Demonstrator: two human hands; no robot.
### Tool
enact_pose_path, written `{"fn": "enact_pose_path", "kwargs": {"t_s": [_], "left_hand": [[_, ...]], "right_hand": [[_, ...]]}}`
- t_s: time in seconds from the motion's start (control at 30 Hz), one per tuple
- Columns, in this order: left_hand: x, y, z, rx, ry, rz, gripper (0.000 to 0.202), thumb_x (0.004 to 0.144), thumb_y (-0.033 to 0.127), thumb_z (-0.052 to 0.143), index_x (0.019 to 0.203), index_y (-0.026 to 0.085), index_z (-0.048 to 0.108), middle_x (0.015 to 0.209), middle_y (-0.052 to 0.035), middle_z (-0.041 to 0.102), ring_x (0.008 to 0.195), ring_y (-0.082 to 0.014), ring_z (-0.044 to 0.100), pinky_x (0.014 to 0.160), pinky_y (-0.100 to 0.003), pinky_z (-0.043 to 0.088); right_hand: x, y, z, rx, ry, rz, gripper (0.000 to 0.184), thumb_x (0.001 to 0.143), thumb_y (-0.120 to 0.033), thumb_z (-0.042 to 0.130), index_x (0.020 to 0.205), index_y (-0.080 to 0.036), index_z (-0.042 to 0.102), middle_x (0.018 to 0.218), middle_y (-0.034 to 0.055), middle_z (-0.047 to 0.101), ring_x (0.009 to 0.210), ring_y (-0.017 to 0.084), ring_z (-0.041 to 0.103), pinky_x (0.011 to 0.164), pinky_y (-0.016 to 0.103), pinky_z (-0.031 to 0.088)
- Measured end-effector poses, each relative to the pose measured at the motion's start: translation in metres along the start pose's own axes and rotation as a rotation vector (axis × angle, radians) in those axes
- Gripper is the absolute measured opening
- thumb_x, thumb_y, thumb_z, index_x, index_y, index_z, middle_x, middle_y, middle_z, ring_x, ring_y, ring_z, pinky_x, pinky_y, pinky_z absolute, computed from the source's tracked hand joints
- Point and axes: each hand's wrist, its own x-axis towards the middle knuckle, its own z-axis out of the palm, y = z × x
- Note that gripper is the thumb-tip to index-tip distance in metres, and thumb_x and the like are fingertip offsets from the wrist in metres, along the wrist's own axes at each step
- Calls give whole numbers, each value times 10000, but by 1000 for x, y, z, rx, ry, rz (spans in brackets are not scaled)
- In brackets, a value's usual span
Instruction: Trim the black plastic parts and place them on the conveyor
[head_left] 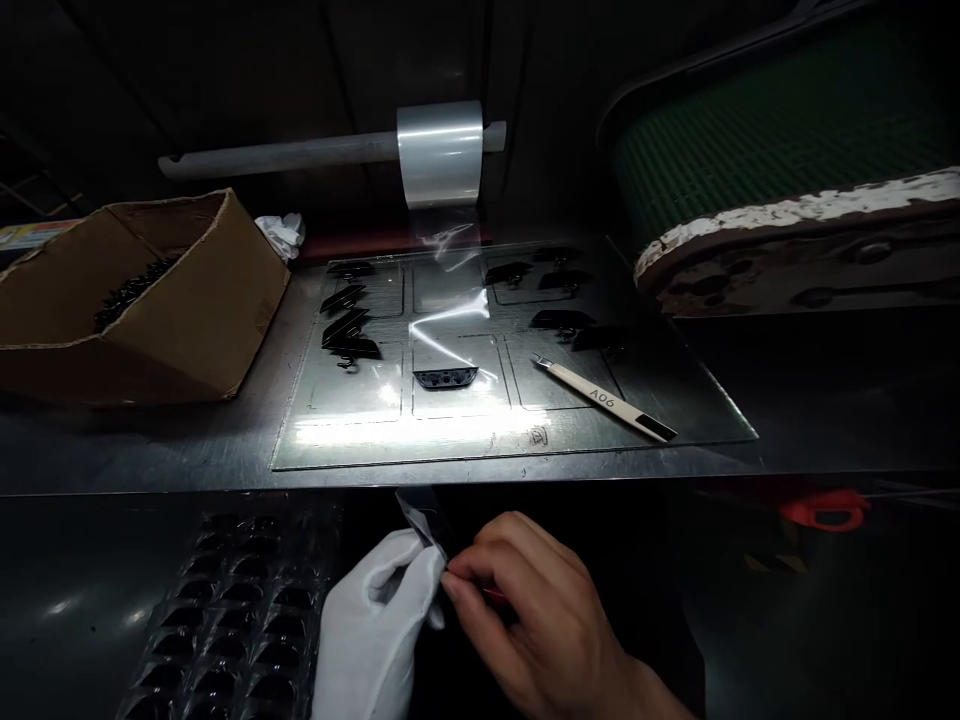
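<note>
My left hand (375, 625), in a white glove, and my bare right hand (525, 610) meet below the table's front edge. Both pinch a small dark glossy part (421, 520) with film on it, held between the fingertips. On the metal work plate (517, 440) lies one black plastic part (445, 377) in the middle, under a strip of clear film (446, 300). Several more black parts (346, 325) lie at the plate's left and others (559, 320) at its right. A craft knife (604, 398) marked A06 rests on the plate to the right.
A roll of clear film (440, 152) hangs on a rod at the back. A cardboard box (142, 295) with black parts stands at the left. A clear blister tray (225, 610) sits low left. A conveyor (787, 180) runs at the right. Red-handled tool (825, 510) lies low right.
</note>
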Motion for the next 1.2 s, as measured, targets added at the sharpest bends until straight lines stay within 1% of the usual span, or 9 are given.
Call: {"fn": "enact_pose_path", "kwargs": {"t_s": [0.1, 0.17, 0.27, 0.4, 0.53, 0.67, 0.83, 1.0, 1.2], "left_hand": [[-1, -8, 0, -28, 45, -27, 287, 732, 556, 760, 738, 270, 762, 747, -35, 737, 802, -306, 699, 750, -397, 613], [-2, -13, -1, -40, 77, -47, 313, 744, 579, 745, 778, 270, 777, 792, -50, 767, 854, -333, 719, 796, -427, 626], [-1, -17, -4, -50, 113, -59, 315, 759, 581, 733, 750, 268, 759, 789, -51, 770, 842, -335, 728, 793, -436, 632], [-1, -17, -5, -73, 138, -56, 290, 756, 545, 749, 699, 263, 712, 757, -36, 757, 808, -319, 730, 781, -423, 637], [-2, -15, -3, -100, 149, -52, 315, 763, 559, 742, 732, 247, 711, 772, -48, 765, 812, -335, 740, 771, -439, 642], [-3, -15, -1, -127, 155, -57, 313, 749, 537, 763, 724, 230, 707, 727, -44, 751, 768, -329, 739, 722, -428, 638], [-2, -13, 1, -169, 154, -58, 283, 734, 504, 786, 792, 230, 747, 807, -58, 790, 842, -338, 752, 807, -448, 640], [-1, -12, 5, -216, 144, -65, 200, 743, 460, 803, 784, 271, 752, 815, -63, 794, 856, -333, 758, 832, -465, 645], [-2, -9, 5, -258, 155, -80, 191, 795, 426, 776, 902, 270, 755, 932, -72, 818, 916, -323, 776, 886, -460, 650]], "right_hand": [[0, -7, 6, -12, 49, -67, 162, 900, -47, 644, 1016, -149, 695, 778, 48, 647, 661, 161, 558, 570, 302, 456], [0, -10, 8, -20, 70, -93, 197, 892, -40, 651, 1058, -130, 707, 768, 54, 651, 646, 160, 560, 556, 301, 460], [1, -13, 10, -20, 74, -100, 236, 889, -41, 652, 1105, -111, 714, 760, 63, 652, 645, 166, 565, 556, 308, 479], [2, -15, 11, -21, 58, -92, 307, 885, -42, 646, 1179, -110, 706, 785, 69, 667, 659, 175, 576, 568, 320, 502], [-1, -16, 14, -44, 56, -99, 345, 880, -60, 652, 1217, -112, 699, 769, 63, 664, 641, 177, 570, 547, 323, 499], [-4, -15, 16, -33, 57, -93, 339, 885, -63, 640, 1214, -119, 697, 748, 53, 647, 621, 173, 559, 521, 316, 480], [-3, -11, 11, 0, 62, -63, 349, 894, -37, 614, 1224, -132, 675, 786, 56, 637, 668, 177, 567, 568, 322, 491], [-2, -8, 5, -4, 63, -69, 322, 888, -5, 612, 1178, -129, 678, 785, 56, 627, 672, 172, 563, 582, 321, 492], [-1, -8, 6, 7, 75, -58, 326, 884, 2, 619, 1185, -104, 685, 783, 73, 649, 667, 176, 573, 575, 324, 496]]}}
